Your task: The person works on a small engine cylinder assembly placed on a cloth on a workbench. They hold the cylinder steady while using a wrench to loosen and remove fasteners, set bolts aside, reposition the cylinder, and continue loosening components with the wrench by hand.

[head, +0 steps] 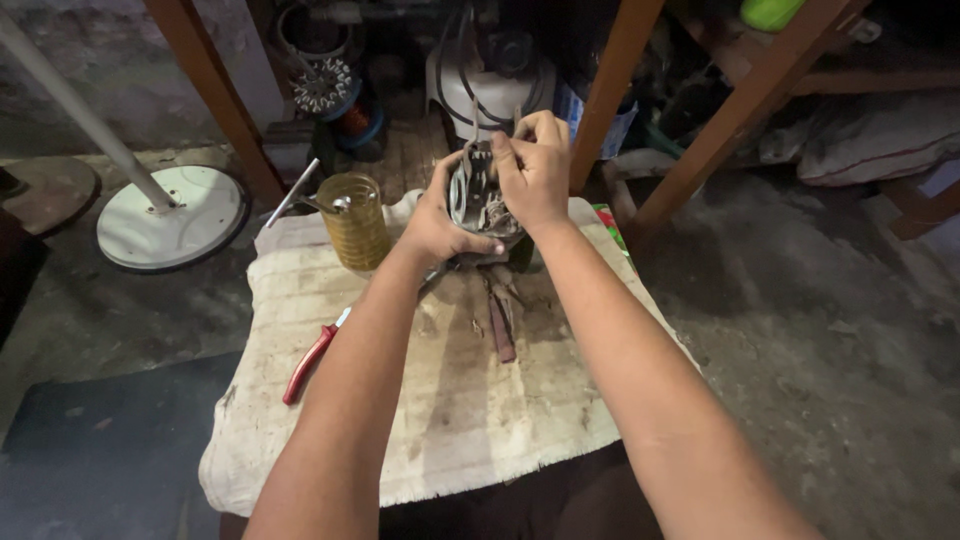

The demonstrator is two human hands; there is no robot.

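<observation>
Roughly by size, placed against the cloth-covered tabletop. Floor: bare, stained concrete all round it; a white round fan base off its far-left corner; wooden frame legs and dim clutter beyond its far edge. Motor part: grey metal, held above the tabletop's far edge; likely heavy, stiff, greasy, its inner windings delicate, so best held by the outer casing. Left hand: grip wrapped around the casing. Right hand: fingers pinched on something thin at the part's top. Amber jar, far-left. Red-handled pliers, left edge.
</observation>
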